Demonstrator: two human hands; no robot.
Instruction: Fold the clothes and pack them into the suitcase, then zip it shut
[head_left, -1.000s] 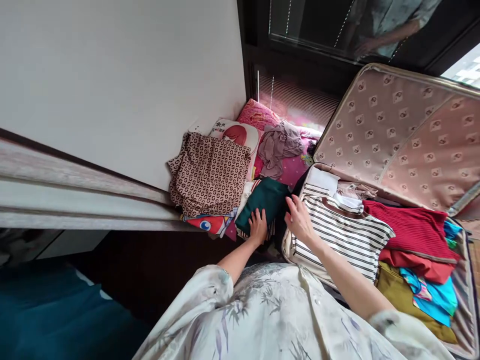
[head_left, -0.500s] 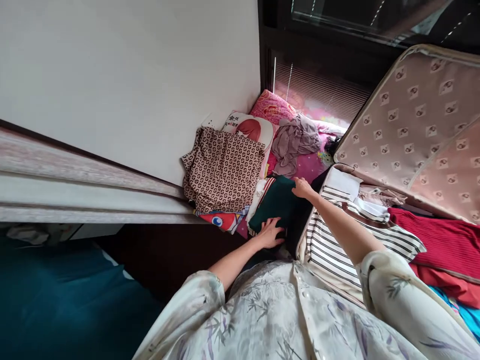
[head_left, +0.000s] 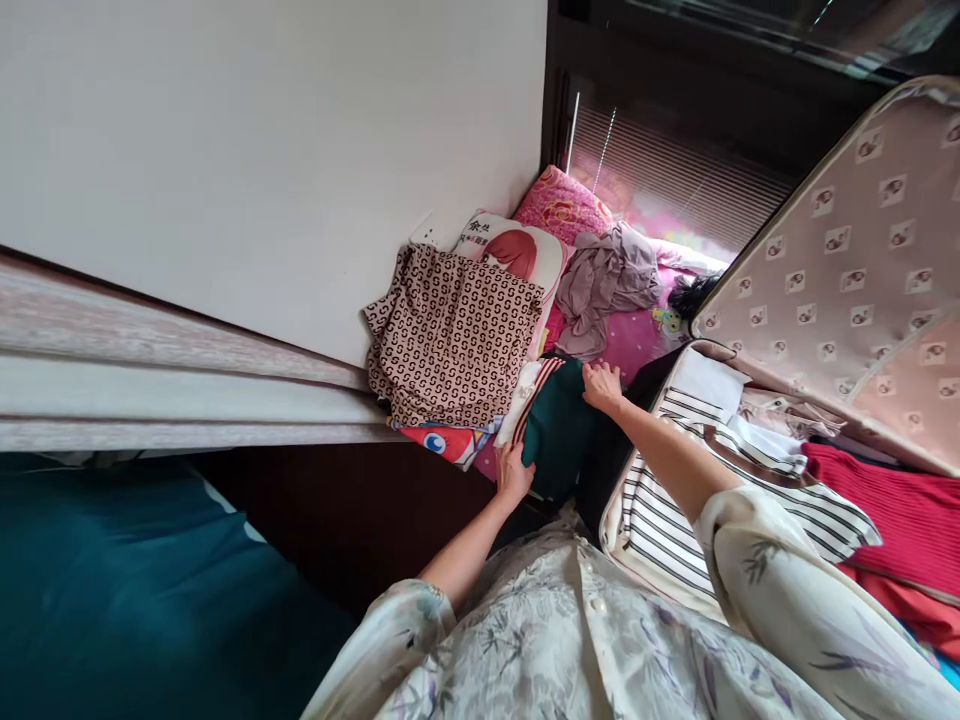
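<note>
A dark green folded garment [head_left: 556,430] with a red-and-white striped edge lies between my hands, next to the suitcase. My left hand [head_left: 514,474] grips its near left corner, thumb on the green cloth. At the far right edge, my right hand [head_left: 602,386] has its fingers curled onto the same garment; its fingertips are partly hidden. White cloth [head_left: 517,405] shows beside the striped edge. Just left of it, a beige garment with a dark repeating pattern [head_left: 457,335] is spread over the pile.
An open suitcase [head_left: 611,520] stands on the right, holding a striped top [head_left: 667,530] and a red ribbed garment [head_left: 885,510]. Its patterned lid [head_left: 817,270] leans up behind. Pillows [head_left: 562,205] and a crumpled mauve cloth [head_left: 607,285] lie toward the blinds. A white panel [head_left: 262,180] rises at left.
My left hand has moved left from on top of the green garment to its striped corner and closed there. My right hand stays at the far edge. The view has shifted slightly.
</note>
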